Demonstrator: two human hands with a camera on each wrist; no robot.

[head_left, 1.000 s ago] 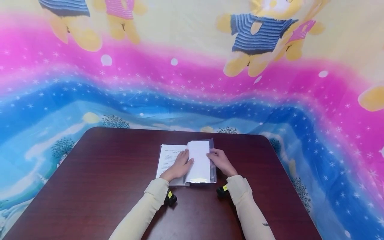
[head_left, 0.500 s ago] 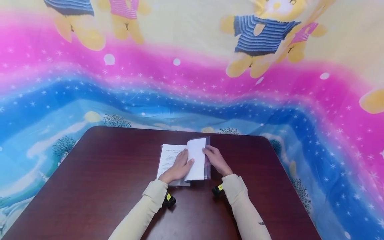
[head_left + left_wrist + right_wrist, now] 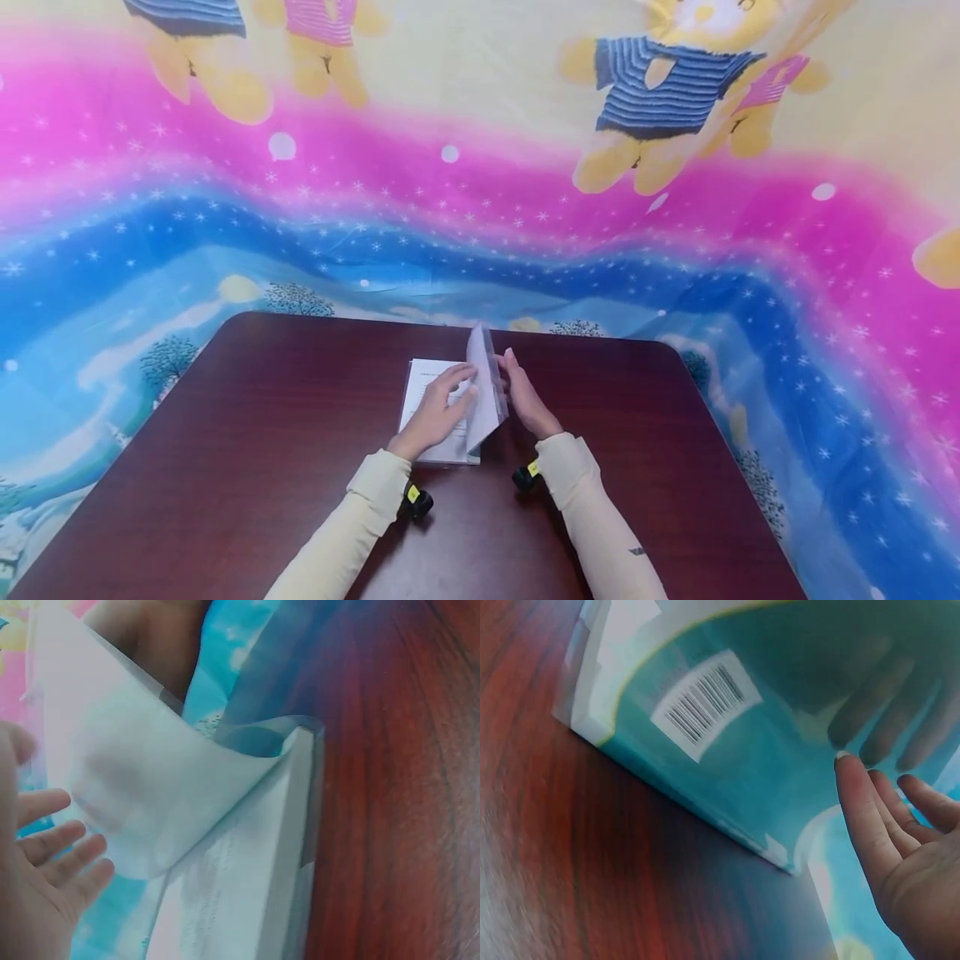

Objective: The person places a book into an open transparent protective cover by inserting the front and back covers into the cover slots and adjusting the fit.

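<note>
A book (image 3: 429, 379) in a clear plastic sleeve lies open on the table, printed page up. Its white-lined cover (image 3: 484, 396) stands nearly upright along the right side. In the right wrist view the outer face of that cover (image 3: 742, 772) is teal with a white barcode label (image 3: 707, 705). My left hand (image 3: 433, 414) hovers over the printed page, fingers spread and apart from the cover's inner side in the left wrist view. Behind the cover my right hand (image 3: 528, 402) is held upright with extended fingers (image 3: 862, 817) right at the teal face; it grips nothing.
The dark red-brown table (image 3: 262, 433) extends around the book. Behind it hangs a cloth backdrop (image 3: 420, 208) with cartoon bears and snowflakes. Black wrist devices (image 3: 418, 500) with yellow tags sit below both cuffs.
The cover has swung up from the right to nearly upright. My right hand has released its edge and moved left behind it; my left hand has lifted off the pages.
</note>
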